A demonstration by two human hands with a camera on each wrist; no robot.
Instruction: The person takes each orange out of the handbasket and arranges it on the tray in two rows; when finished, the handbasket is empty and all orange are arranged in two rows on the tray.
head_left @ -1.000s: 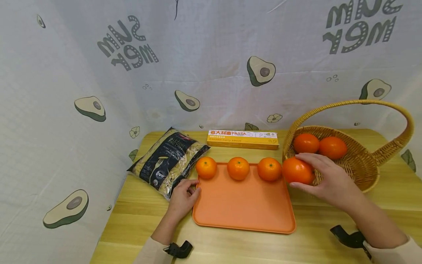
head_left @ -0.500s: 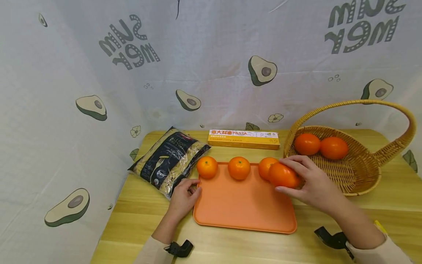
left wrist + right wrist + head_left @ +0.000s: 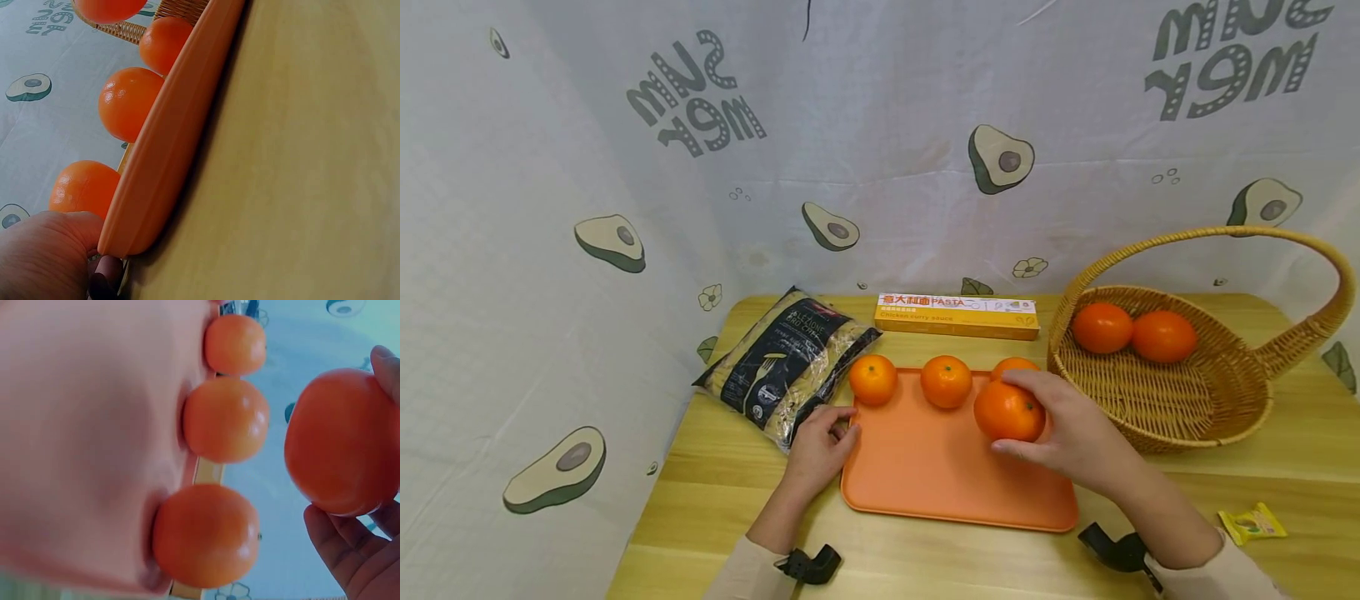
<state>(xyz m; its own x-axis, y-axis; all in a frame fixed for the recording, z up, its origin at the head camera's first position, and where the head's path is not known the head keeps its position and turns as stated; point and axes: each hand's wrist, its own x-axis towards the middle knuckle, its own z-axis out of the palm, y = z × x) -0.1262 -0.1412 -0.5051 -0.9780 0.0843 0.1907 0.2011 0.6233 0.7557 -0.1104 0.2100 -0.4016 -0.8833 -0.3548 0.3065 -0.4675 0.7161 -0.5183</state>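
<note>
The right hand [image 3: 1078,429] grips the held fruit [image 3: 1006,411], round and orange, between the thumb and the fingers. This fruit is over the right part of the orange tray [image 3: 940,475], and in the right wrist view it appears apart from the tray floor. The green stem spot of the fruit is turned toward the palm side.

The left hand [image 3: 818,446] is at the left edge of the tray with bent fingers; in the left wrist view it holds the rim, with 1 part of the hand above and 1 finger lower down.

On the tray, along its far edge, 3 fruits stand in 1 row, with gaps between them: the left fruit [image 3: 873,380], the middle fruit [image 3: 946,382] and the right fruit [image 3: 1015,367]. The last is partly covered by the held fruit in the head view.

At the right of the tray there is a wicker basket [image 3: 1232,367] with a tall handle, and inside it 2 redder fruits [image 3: 1102,327] lie side by side. Behind the tray lies a pasta box [image 3: 957,318], and at the left a dark pasta bag [image 3: 786,367]. A small yellow packet [image 3: 1252,523] lies on the wooden table [image 3: 917,567], near the right forearm. The white curtain [image 3: 887,108] behind carries avocado prints.
</note>
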